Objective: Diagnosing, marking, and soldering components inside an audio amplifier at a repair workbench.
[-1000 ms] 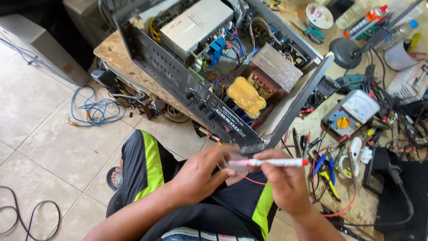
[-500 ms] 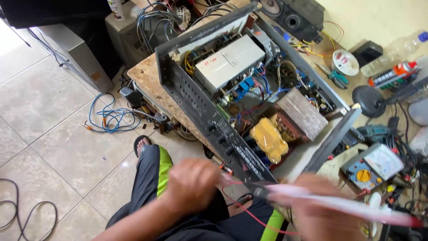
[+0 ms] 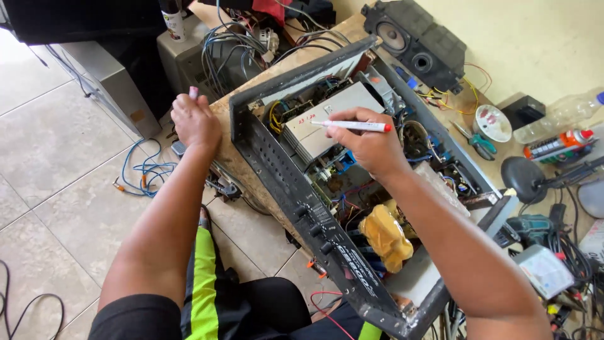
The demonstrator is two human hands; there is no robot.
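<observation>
An open black amplifier chassis (image 3: 277, 170) lies on a worn wooden bench, its boards, wires and a yellow-wrapped transformer (image 3: 385, 236) exposed. My right hand (image 3: 371, 143) holds a white marker with a red end (image 3: 352, 126), its tip on the grey metal cover (image 3: 327, 119) inside the chassis, where red writing shows. My left hand (image 3: 195, 121) is closed at the bench's left corner beside the chassis, with the marker's small cap (image 3: 194, 92) sticking up from its fingers.
A black speaker box (image 3: 415, 41) stands at the back. Pliers, a white tape roll (image 3: 492, 123), a spray can (image 3: 557, 145), a plastic bottle and a multimeter (image 3: 544, 267) crowd the right. Grey cases (image 3: 107, 82) and blue wires (image 3: 148, 170) sit on the tiled floor at left.
My hands were together at my lap, pulling the cap off the marker. Since then the right hand has carried the marker up onto the grey cover and the left has gone to the bench corner.
</observation>
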